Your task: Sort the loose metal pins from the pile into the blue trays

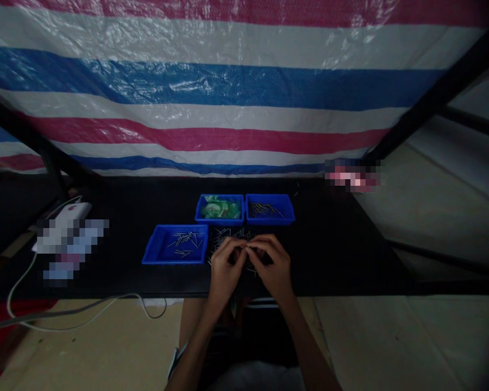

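My left hand (227,266) and my right hand (275,264) meet at the fingertips over a pile of thin metal pieces (228,234) on the black table. Both hands are pinched closed; whatever lies between the fingertips is too small to make out. Left of them, a blue tray (155,255) holds several thin metal pins (183,238). Behind the pile stands a second blue tray (220,221) with green and clear packets (220,208) in it. Beside that one, a third blue tray (271,221) contains several darker pins (261,208).
The black table (330,250) ends in front of my body. At its left are a white power strip (79,210), a blurred-out item and white cables (85,324). A pinkish blurred item (352,178) lies at the back right. Striped sheeting (228,81) hangs behind.
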The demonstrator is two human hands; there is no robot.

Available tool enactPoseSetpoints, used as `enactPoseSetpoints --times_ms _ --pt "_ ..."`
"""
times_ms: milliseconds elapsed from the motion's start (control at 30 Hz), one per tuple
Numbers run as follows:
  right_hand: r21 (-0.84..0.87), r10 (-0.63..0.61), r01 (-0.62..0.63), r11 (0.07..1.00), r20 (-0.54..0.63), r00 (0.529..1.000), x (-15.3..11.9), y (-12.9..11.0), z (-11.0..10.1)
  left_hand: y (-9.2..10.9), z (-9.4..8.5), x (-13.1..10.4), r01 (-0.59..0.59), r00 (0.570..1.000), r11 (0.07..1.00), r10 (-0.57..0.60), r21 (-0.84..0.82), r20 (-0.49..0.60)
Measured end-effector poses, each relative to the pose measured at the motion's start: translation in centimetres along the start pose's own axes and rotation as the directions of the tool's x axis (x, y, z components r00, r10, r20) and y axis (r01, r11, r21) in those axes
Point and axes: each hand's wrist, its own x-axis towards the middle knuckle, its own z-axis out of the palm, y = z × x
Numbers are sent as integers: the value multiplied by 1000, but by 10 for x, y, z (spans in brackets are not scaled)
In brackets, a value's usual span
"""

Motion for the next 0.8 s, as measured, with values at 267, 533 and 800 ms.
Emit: enactPoseSetpoints --times_ms 267,533,800 --pt "11 0 0 1000 1 1000 0 1 0 -1 1 0 7 1000 1000 -7 7 -3" --pt "2 11 -11 1000 -4 1000 -3 1 1 1 0 1 16 1000 1000 -16 9 -6" --pt "-242 -85 38 970 -185 979 42 13 -15 0 2 -1 44 999 998 -43 53 -27"
